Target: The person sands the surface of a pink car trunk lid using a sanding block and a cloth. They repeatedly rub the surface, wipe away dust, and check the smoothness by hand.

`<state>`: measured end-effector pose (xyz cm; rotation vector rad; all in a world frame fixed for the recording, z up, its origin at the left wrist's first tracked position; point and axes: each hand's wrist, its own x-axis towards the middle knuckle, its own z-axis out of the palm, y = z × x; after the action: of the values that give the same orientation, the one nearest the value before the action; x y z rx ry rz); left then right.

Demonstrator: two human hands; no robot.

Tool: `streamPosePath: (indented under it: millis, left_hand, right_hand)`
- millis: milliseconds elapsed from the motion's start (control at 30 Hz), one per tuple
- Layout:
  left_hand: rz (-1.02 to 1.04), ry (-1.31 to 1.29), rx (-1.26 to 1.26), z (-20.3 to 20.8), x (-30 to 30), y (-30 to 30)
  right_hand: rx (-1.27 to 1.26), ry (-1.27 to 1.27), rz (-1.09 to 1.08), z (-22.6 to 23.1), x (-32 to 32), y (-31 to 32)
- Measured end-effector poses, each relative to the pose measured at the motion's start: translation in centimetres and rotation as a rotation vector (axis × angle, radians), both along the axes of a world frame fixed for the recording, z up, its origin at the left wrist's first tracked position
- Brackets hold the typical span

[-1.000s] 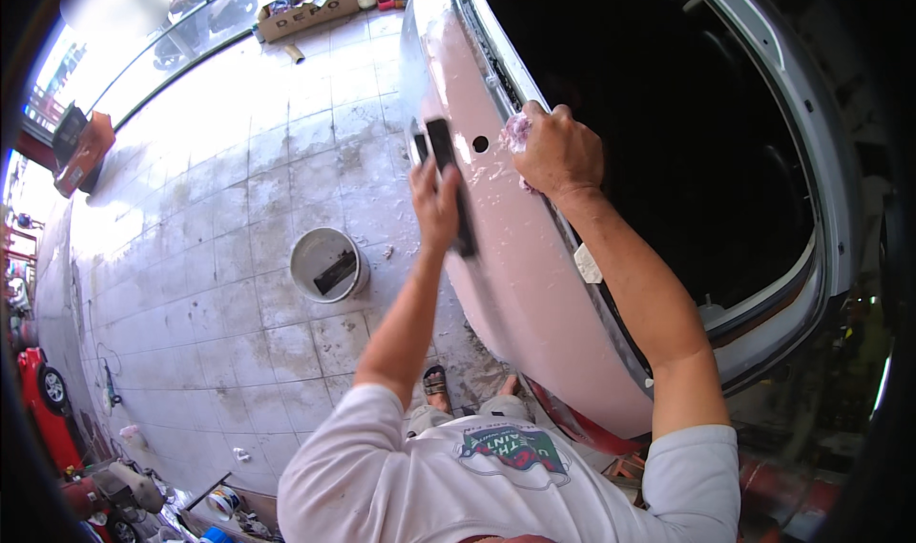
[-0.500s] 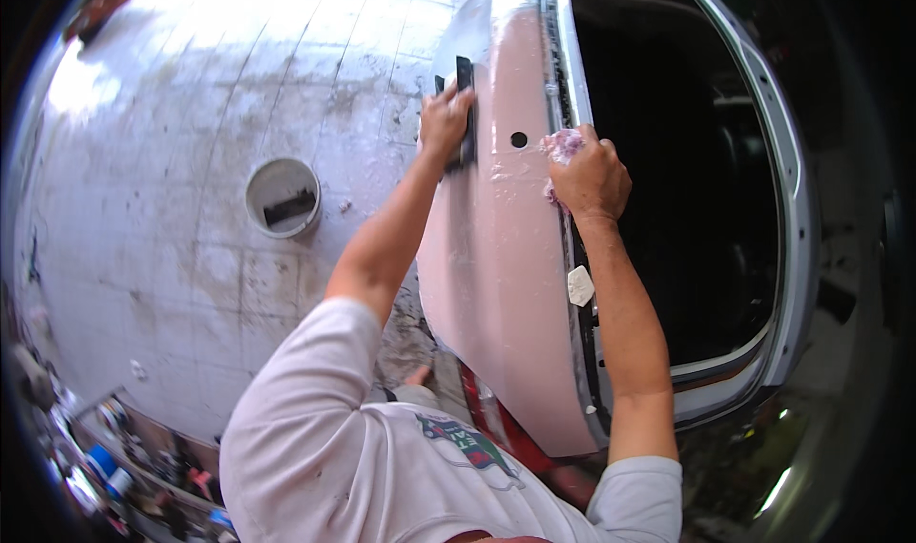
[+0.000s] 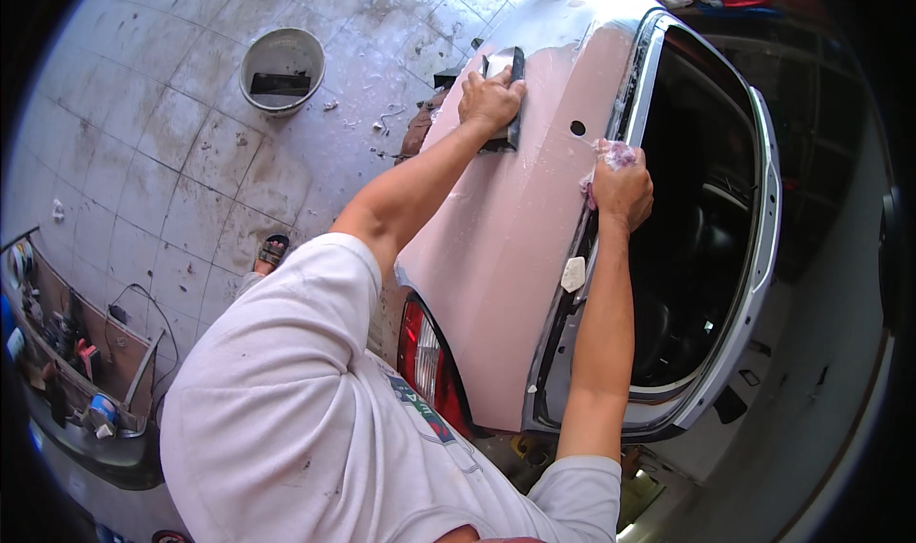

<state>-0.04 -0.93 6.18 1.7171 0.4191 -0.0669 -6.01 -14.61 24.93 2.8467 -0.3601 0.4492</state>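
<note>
My left hand [image 3: 491,99] is closed over a long sanding block [image 3: 516,66] with dark edges. The block lies against the pinkish car body panel [image 3: 487,285], left of a round black hole [image 3: 577,128]. In my right hand [image 3: 627,192] is a wet, crumpled sponge or rag [image 3: 619,155], white and purple, part of it hidden by the fingers. That hand rests at the panel's edge beside the dark window opening [image 3: 706,247]. Below it, a small off-white angular piece [image 3: 572,274] sits on the black edge strip. Wet streaks show on the panel.
A grey bucket [image 3: 250,77] holding a dark block [image 3: 280,85] stands on the tiled floor to the left. At lower left, a long bumper-like part [image 3: 134,452] carries assorted tools and cans. A red tail light [image 3: 425,352] sits below the panel. One sandalled foot [image 3: 273,250] shows.
The view has turned, so car and bucket appear shifted. My left hand still has the sanding block on the panel, slightly farther from the hole; my right hand stays at the edge with the sponge or rag.
</note>
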Motion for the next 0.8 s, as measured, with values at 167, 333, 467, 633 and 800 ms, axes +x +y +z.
streamPosePath:
  millis: [167,333,467,633,800]
  left_hand:
    - [-0.111,-0.332,-0.013,2.7,-14.4,-2.3]
    - [-0.177,-0.188,-0.022,0.1,-6.6,-0.5]
    - [-0.063,-0.088,0.055,0.7,-2.7,-0.6]
    - [-0.118,-0.441,0.049,0.5,-15.5,-1.7]
    - [0.007,-0.045,0.027,-2.4,-3.4,0.8]
  right_hand:
    - [-0.008,0.008,-0.045,-0.1,-1.1,-1.3]
    - [-0.027,0.007,-0.024,0.1,-0.8,-1.2]
    - [0.0,0.008,-0.025,0.2,-0.3,-0.5]
    - [0.0,0.018,-0.049,0.2,-1.3,-1.5]
    - [0.029,0.028,-0.014,0.5,-0.3,0.5]
